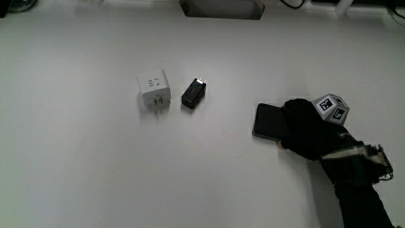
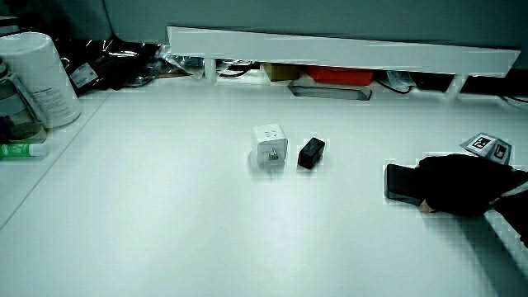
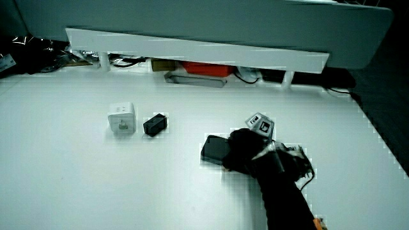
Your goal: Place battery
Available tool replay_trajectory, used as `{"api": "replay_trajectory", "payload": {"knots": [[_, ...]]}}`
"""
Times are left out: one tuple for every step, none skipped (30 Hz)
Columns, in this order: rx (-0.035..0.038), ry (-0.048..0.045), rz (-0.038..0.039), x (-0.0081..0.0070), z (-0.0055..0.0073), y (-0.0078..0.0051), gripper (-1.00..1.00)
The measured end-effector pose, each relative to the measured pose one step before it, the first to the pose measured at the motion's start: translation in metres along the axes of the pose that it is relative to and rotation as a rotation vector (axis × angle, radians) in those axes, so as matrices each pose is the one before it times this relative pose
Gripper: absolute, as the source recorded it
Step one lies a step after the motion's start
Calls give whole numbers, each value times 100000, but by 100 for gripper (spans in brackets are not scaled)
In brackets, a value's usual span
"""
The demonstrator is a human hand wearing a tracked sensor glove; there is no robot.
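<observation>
With my hand (image 1: 309,128) lying over one end of the flat dark battery (image 1: 267,120) and its fingers seemingly curled on that end, I judge I am at the set-down step: the battery looks to rest flat on the tabletop (image 1: 95,171), well apart from the other things. Next I need only loosen my fingers and lift clear without nudging it. I count one battery, one white plug cube (image 1: 154,90) and one small black adapter (image 1: 193,93) just beside it.
</observation>
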Motion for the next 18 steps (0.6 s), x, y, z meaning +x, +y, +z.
{"api": "replay_trajectory", "payload": {"knots": [[72, -1252, 463, -25, -51, 10, 0], [-1085, 85, -170, -124, 14, -137, 0], [-559, -151, -958, 407, -175, 226, -6], [296, 1131, -168, 158, -85, -1, -12], [769, 355, 125, -170, 68, -246, -19], [-398, -1099, 371, 92, -49, 61, -25], [-1528, 859, -944, -47, -14, -17, -31], [95, -1246, -485, -3, -44, 65, -38], [-35, -1679, -892, 358, -205, 349, -44], [-1015, -415, 810, -477, 75, -344, -50], [-390, -1069, -789, 127, -154, 78, -56], [-1098, -613, 847, -26, -24, -137, -62], [-176, 2436, 790, -211, 203, -539, -69], [2440, 1563, 1318, -166, 210, -564, -75], [956, 257, 2473, -263, 116, -557, -81], [330, -464, 2628, -982, 249, -954, -88], [1346, -1373, 2150, -336, -147, -539, -94], [-1690, 22, 1438, -483, -113, -756, -100]]}}
